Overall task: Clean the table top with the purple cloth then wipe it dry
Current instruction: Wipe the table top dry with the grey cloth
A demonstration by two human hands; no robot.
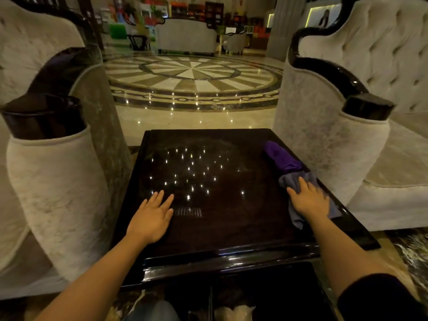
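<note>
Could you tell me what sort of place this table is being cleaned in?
Probably a hotel or commercial lobby: a polished marble floor with a round inlaid medallion, tufted armchairs flanking the dark glossy table, and another sofa before bright shop-like displays behind.

glossy dark table top (231, 223) (mirror-like), soft cloths (282, 158)

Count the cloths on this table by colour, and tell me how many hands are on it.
Purple cloth: 1
Grey-blue cloth: 1
Hands on the table: 2, left hand bare, right hand on the grey-blue cloth
Total: 4
</note>
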